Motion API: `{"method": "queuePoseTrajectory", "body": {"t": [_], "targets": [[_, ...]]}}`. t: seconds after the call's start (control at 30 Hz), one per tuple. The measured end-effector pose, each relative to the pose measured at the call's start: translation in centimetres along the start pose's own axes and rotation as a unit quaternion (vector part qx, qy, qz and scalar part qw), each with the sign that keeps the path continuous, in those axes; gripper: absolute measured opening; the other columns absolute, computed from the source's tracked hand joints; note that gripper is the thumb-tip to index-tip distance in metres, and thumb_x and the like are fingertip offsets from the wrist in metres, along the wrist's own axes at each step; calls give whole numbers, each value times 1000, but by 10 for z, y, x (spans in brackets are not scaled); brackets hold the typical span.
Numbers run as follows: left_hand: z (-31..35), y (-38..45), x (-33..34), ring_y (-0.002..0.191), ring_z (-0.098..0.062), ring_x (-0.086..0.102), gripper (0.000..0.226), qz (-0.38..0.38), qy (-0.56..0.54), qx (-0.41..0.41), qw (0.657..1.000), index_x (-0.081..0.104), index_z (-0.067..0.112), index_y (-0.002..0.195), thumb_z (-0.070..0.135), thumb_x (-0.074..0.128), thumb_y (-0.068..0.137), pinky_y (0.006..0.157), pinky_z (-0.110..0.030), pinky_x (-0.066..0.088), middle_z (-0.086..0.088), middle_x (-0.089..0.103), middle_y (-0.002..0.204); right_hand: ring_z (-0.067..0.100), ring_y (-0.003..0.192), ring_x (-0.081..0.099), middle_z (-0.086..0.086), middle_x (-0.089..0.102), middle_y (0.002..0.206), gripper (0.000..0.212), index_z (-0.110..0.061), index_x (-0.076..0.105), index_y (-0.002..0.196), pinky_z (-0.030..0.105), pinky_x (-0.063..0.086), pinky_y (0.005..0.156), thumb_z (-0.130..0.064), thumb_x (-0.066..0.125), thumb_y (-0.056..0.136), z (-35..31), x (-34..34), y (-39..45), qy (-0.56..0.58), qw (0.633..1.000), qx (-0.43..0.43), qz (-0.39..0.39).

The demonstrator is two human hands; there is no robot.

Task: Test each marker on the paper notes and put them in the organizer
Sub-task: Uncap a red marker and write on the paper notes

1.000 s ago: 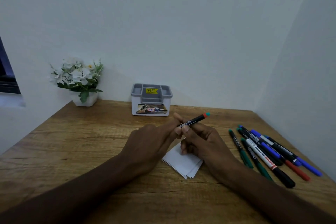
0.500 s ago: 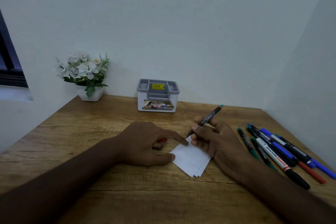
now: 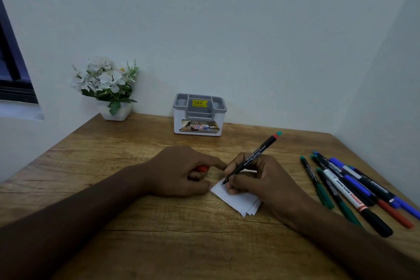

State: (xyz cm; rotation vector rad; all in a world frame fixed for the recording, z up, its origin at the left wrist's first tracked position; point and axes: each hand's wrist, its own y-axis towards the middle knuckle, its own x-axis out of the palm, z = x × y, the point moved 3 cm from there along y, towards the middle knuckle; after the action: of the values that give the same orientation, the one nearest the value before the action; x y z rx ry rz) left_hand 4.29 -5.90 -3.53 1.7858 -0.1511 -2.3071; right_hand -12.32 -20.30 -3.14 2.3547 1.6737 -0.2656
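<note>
My right hand [image 3: 261, 179] grips a slim black marker [image 3: 256, 154] with a red and teal end, its tip touching the small stack of white paper notes [image 3: 238, 200] in the middle of the wooden table. My left hand [image 3: 181, 170] rests beside the notes, its forefinger pointing at their far corner, with a red cap [image 3: 201, 168] tucked in the curled fingers. Several more markers [image 3: 350, 188], green, blue, red and black, lie in a row at the right. The grey and white organizer [image 3: 200, 116] stands by the back wall, its compartments showing nothing inside.
A white pot of white flowers [image 3: 106, 88] stands in the back left corner of the table [image 3: 113, 223]. Walls close the back and right sides. A dark window frame [image 3: 13, 70] is at the far left.
My hands pulled the cap off the marker. The right hand brought the marker's tip down onto the notes, and the left hand dropped to the table with the red cap.
</note>
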Motion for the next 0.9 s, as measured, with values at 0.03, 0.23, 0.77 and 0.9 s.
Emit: {"method": "queuePoseTrajectory", "body": {"t": [0.03, 0.23, 0.77, 0.9], "targets": [[-1, 0, -1, 68, -1, 56, 54, -2, -3, 1, 1000, 49, 53, 145, 50, 59, 92, 59, -25, 36, 15, 55, 66, 18, 89, 81, 6, 84, 93, 9, -22, 81, 89, 39, 63, 93, -16, 80, 82, -3, 2, -1, -28, 1000, -6, 3], [-1, 2, 1, 63, -2, 55, 49, -2, 2, 11, 1000, 56, 50, 141, 50, 60, 93, 55, -25, 33, 15, 53, 62, 19, 90, 80, 4, 84, 93, 15, -21, 81, 87, 46, 64, 95, -23, 77, 73, -5, 4, -4, -65, 997, -34, 0], [-1, 1, -2, 61, -10, 55, 48, 9, -13, 33, 999, 57, 53, 141, 62, 59, 93, 54, -20, 30, 7, 51, 60, 12, 80, 78, -3, 83, 86, 11, -25, 80, 82, 24, 63, 74, -14, 79, 85, -6, 1, -6, -163, 982, -94, 32], [3, -1, 2, 62, -10, 55, 47, 9, -15, 39, 999, 58, 52, 140, 60, 62, 94, 53, -20, 31, 7, 51, 61, 25, 75, 80, 6, 83, 84, 19, -15, 80, 86, 33, 67, 74, 1, 72, 89, 1, -2, -11, -97, 992, -75, 43]]}}
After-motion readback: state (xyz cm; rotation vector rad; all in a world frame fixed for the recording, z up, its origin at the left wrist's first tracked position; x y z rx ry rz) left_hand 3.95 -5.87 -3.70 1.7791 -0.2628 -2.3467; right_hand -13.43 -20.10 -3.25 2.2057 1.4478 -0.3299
